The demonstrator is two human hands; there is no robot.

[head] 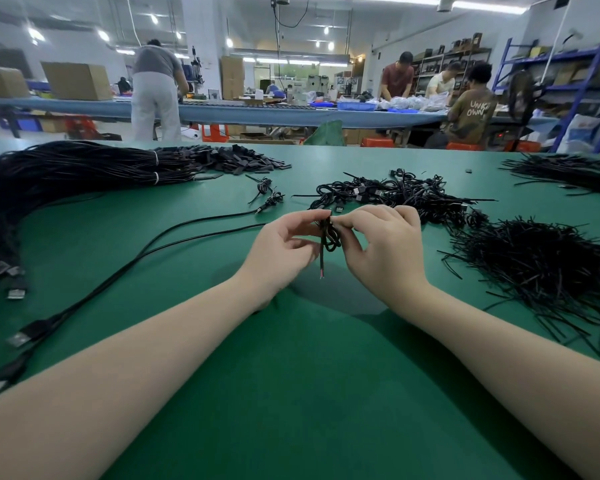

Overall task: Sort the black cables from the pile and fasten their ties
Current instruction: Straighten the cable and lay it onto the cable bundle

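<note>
You hold one small coiled cable [328, 237] up over the middle of the green bench [291, 375], between both hands. Your left hand [284, 251] pinches the coil from its side with thumb and fingers. Your right hand [381, 244] pinches it at the top, where the tie seems to go round, but the tie is black on black and too small to be sure.

This cable will feel very light and soft. It bends easily and wants to spring open, so keep the loops squeezed together in the middle. Its loose end hangs down with bare wire tips showing, and those tips look thin, so do not pull on them. Hold the coil by its waist, not by the end.

The pile of finished coils [395, 195] lies just behind your hands, toward the far edge. A heap of thin black ties [541, 265] sits near the right edge. A big bundle of long cables [66, 174] curves along the left edge, with their plugs cut off by the frame. Two long cables [174, 237] run across the bench from the left toward your left hand.

Your fingers hide most of the coil, so you cannot tell if the tie is twisted shut yet.
</note>
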